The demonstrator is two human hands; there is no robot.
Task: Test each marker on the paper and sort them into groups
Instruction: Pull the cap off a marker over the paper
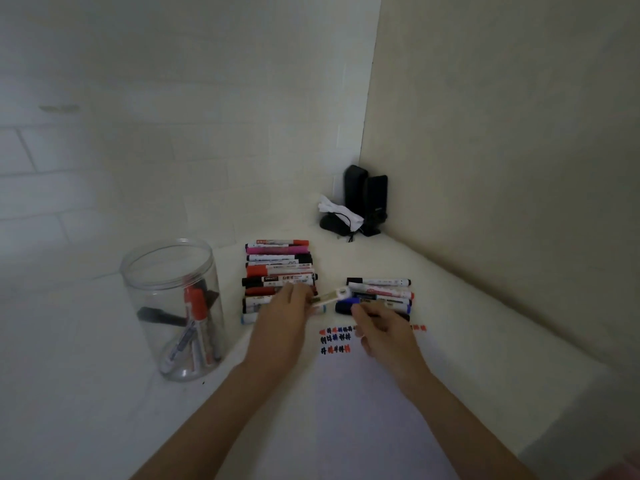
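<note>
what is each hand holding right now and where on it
The left hand grips a white-barrelled marker by its rear end. The right hand pinches a blue cap, apparently that marker's.

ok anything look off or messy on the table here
Nothing much. The two marker groups lie in tidy rows and the jar stands upright. Only a crumpled white cloth draped over dark gear in the corner looks untidy.
</note>
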